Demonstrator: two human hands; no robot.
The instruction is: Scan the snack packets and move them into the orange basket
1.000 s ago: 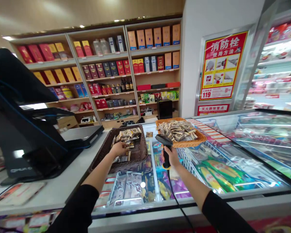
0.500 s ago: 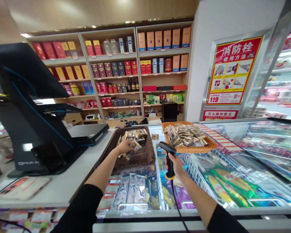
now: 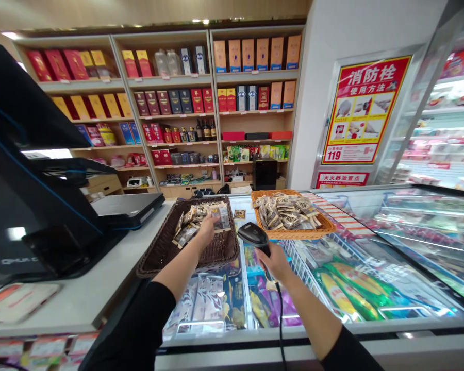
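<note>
The right hand has tilted the black barcode scanner leftward.

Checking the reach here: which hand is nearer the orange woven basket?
Right: the right hand is just in front of the orange woven basket, holding a black barcode scanner. The left hand is farther left, over a dark brown wicker basket.

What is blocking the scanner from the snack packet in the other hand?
Nothing visible does: the barcode scanner in the right hand points toward the snack packet in the left hand, above the wicker basket.
</note>
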